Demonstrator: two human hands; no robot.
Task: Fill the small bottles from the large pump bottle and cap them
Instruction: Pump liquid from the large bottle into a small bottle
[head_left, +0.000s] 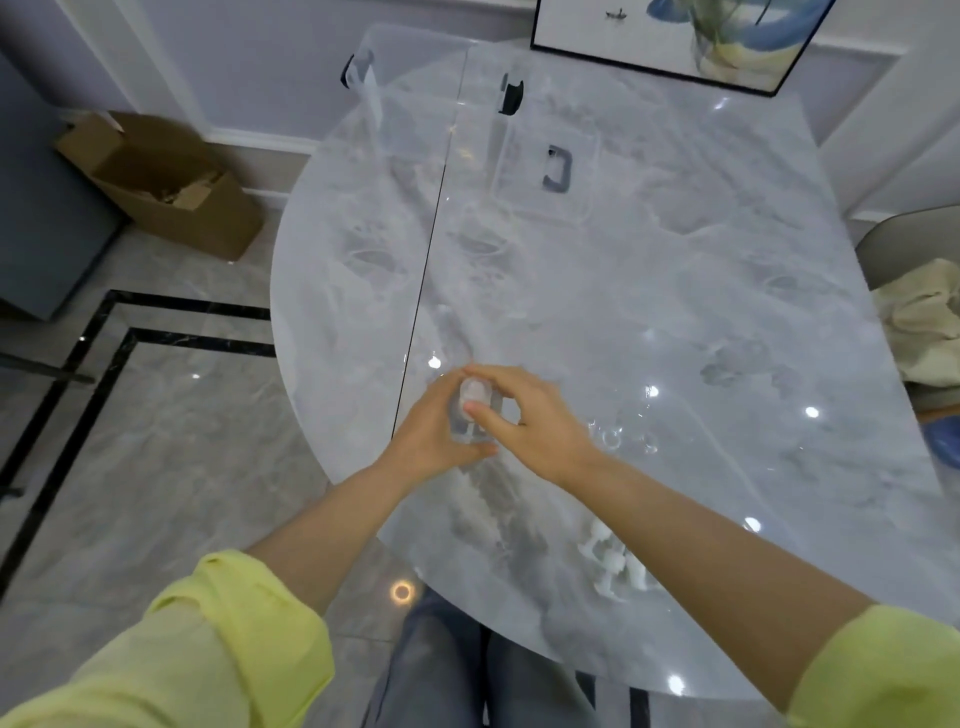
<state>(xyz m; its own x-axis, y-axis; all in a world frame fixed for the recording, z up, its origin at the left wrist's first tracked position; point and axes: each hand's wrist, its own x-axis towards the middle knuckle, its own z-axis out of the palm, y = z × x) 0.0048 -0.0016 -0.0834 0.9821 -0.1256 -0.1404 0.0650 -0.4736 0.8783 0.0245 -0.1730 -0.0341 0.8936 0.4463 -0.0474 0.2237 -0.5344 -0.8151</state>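
Both hands meet over the near left part of the marble table (675, 312). My left hand (431, 431) grips the body of a clear bottle (467, 426) that stands on the table. My right hand (530, 415) pinches the white cap (474, 392) on top of that bottle between thumb and fingers. Small clear bottles (618, 434) stand just right of my right wrist. Several white caps and pump tops (615, 564) lie in a heap near the table's front edge, partly behind my right forearm.
A clear plastic box with dark latches (545, 171) and its lid (405, 104) sit at the far side of the table. A cardboard box (166, 187) stands on the floor at left. A chair with cloth (919, 317) is at right.
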